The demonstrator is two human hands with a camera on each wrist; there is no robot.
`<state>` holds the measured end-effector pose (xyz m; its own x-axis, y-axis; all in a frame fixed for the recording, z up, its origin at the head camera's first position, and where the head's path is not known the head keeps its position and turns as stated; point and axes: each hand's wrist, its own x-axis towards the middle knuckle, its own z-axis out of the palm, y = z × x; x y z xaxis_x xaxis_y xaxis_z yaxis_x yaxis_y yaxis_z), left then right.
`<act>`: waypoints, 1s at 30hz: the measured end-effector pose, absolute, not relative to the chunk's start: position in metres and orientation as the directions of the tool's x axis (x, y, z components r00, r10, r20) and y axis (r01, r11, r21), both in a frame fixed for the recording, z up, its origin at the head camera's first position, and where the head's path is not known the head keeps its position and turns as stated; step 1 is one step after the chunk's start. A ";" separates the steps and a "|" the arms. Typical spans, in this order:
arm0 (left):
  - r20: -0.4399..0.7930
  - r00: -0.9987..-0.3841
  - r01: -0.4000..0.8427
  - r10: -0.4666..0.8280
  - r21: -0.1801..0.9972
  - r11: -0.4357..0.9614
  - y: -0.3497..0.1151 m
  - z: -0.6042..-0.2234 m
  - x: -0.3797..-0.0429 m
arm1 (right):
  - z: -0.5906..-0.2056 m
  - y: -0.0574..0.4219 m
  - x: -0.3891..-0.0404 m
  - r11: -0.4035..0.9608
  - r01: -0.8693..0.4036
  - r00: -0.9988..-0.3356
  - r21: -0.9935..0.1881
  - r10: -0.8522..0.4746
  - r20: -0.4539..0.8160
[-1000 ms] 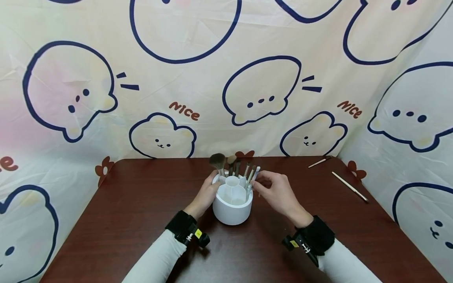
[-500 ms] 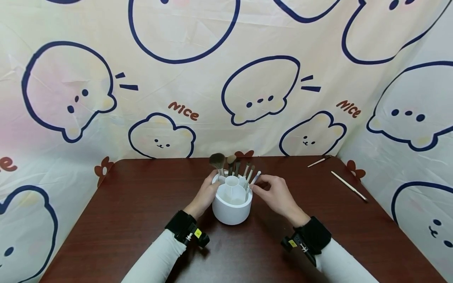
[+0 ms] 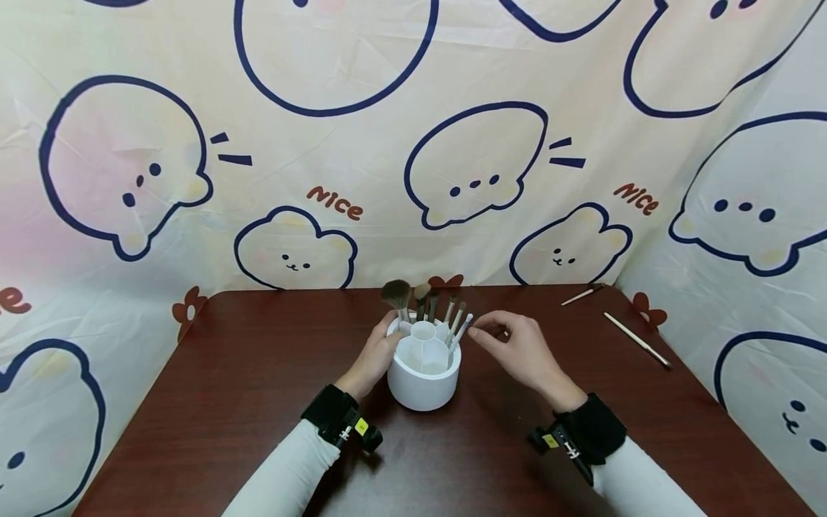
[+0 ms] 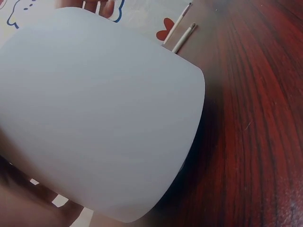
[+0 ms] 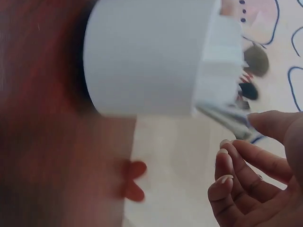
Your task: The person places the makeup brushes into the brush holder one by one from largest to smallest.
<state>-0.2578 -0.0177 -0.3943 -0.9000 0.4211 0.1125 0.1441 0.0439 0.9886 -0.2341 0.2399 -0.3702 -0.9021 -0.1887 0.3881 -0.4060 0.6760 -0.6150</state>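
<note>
A white round makeup brush holder (image 3: 423, 388) with inner compartments stands on the table. My left hand (image 3: 373, 359) grips its left side, thumb over the rim; the other fingers are mostly hidden behind it. Several makeup brushes stand in it, among them a large fluffy brush (image 3: 396, 293) at the back left. A slim pale brush (image 3: 461, 329) leans outward at the right rim. Just right of that brush is my right hand (image 3: 517, 352), fingers loosely bent and holding nothing. In the right wrist view, the thumb and fingers (image 5: 251, 158) are spread apart near the brush end.
Two more thin brushes lie on the dark brown table (image 3: 258, 402) at the right: a short brush (image 3: 583, 295) near the back edge and a longer brush (image 3: 637, 340) nearer the right edge. A patterned cloth (image 3: 381, 158) hangs behind the table and along its sides.
My right hand has let go of the slim pale brush and drawn back slightly to the right. That brush now leans in the holder. My left hand keeps its place.
</note>
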 end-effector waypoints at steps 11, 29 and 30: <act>0.097 -0.907 0.131 0.409 0.990 0.056 -0.017 -0.392 -0.257 | -0.372 0.308 -0.252 0.797 -0.355 -0.916 -0.488 -0.193 0.352; 0.105 -0.903 0.134 0.417 0.990 0.041 -0.016 -0.394 -0.256 | -0.448 0.341 -0.267 0.795 -0.348 -0.932 -0.498 -0.351 0.091; 0.110 -0.902 0.139 0.418 0.990 0.039 -0.016 -0.394 -0.256 | -0.447 0.339 -0.268 0.795 -0.360 -0.927 -0.489 -0.365 0.088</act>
